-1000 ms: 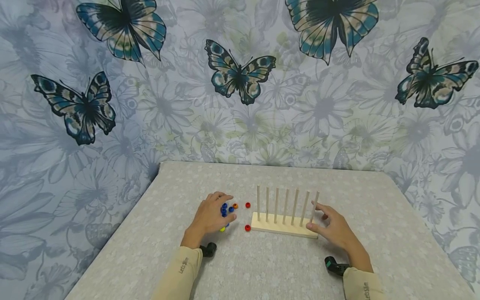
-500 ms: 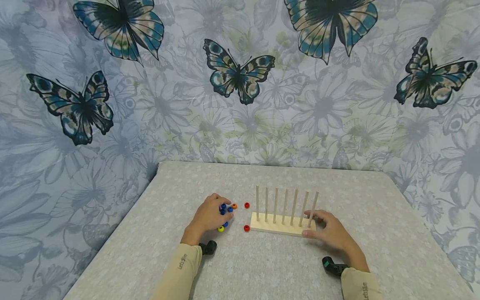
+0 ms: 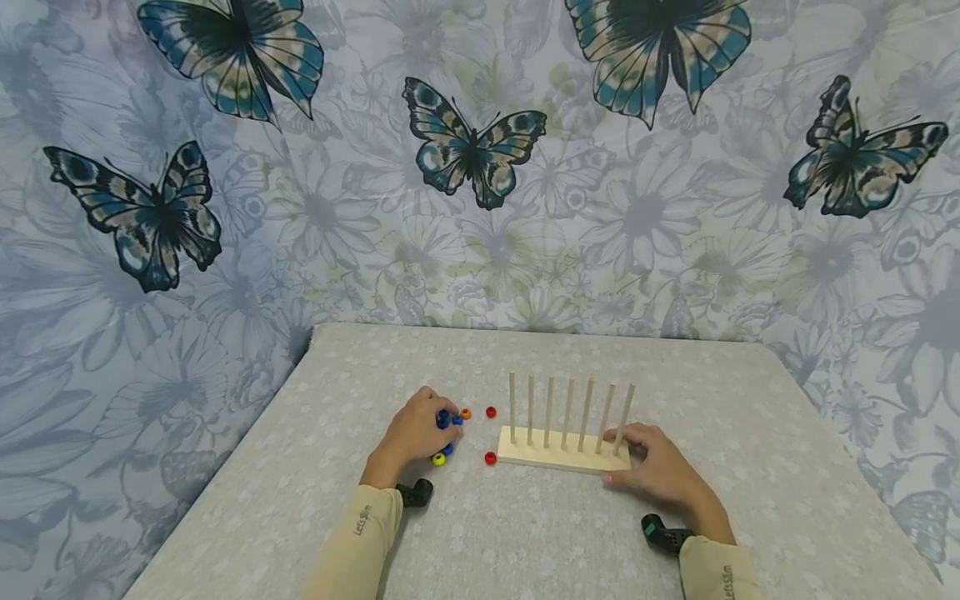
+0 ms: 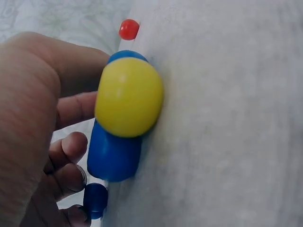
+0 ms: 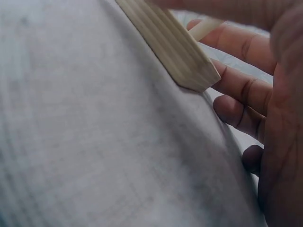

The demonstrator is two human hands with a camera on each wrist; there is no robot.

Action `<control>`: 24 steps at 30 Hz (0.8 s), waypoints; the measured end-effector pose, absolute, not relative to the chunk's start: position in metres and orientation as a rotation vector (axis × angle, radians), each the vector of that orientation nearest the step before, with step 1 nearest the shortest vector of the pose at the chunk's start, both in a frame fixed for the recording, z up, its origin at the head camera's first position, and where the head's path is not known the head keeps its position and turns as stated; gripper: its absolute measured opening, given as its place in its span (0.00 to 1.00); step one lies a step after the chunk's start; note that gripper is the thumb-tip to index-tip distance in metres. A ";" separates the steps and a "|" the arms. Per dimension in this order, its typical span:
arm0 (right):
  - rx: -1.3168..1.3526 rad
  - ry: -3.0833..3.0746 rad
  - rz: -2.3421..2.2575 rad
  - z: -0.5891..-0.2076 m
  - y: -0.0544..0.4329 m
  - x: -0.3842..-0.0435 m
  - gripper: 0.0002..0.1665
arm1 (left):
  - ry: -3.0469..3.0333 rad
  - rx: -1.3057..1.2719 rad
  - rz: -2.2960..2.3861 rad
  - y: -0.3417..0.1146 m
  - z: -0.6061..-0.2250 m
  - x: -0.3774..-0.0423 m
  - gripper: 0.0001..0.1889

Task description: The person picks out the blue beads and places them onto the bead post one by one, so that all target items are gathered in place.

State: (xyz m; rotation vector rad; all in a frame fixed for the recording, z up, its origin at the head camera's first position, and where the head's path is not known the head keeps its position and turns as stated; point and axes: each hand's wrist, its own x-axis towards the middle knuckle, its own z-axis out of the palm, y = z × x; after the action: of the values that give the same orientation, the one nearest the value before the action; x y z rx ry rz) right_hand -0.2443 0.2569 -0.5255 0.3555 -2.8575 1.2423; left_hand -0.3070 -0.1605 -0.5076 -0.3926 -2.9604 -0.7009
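My left hand point(image 3: 412, 429) curls its thumb and fingers round a cluster of blue beads point(image 3: 443, 416) on the table. A yellow bead point(image 3: 438, 459) lies beside another blue bead below the thumb; it looms large in the left wrist view point(image 4: 129, 97). An orange bead point(image 3: 466, 413) sits just past the fingers. To the right stands a pale wooden peg rack point(image 3: 555, 452) with a row of several bare upright pegs. My right hand point(image 3: 660, 465) grips its right end, thumb in front and fingers behind, also seen around the base's end point(image 5: 175, 54) in the right wrist view.
Two red beads point(image 3: 491, 457) lie between the left hand and the rack, one nearer, one farther. Black wrist devices point(image 3: 422, 492) are worn on both wrists. The cloth-covered table point(image 3: 555, 533) ends at a butterfly-patterned backdrop point(image 3: 480, 267).
My left fingers have drawn inward round the blue beads. My right hand has slid from beside the end peg down to the base's end, thumb now in front.
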 end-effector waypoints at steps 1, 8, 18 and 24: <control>0.357 -2.859 1.235 -0.526 0.257 -0.244 0.36 | -2.967 -0.393 -0.698 -0.161 -0.508 -0.308 0.15; 0.394 -2.857 1.173 -0.525 0.256 -0.242 0.35 | -2.978 -0.412 -0.675 -0.160 -0.509 -0.310 0.13; 0.402 -2.851 1.185 -0.522 0.257 -0.243 0.35 | -2.974 -0.450 -0.679 -0.158 -0.502 -0.308 0.13; 0.364 -2.878 1.193 -0.523 0.257 -0.243 0.36 | -2.934 -0.464 -0.708 -0.157 -0.500 -0.308 0.11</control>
State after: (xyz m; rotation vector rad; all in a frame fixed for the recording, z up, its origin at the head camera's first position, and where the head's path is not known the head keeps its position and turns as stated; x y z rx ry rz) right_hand -0.2427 0.2570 -0.5231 0.3636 -2.8778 1.1932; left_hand -0.3076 -0.1572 -0.5001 -0.4641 -2.9343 -0.7084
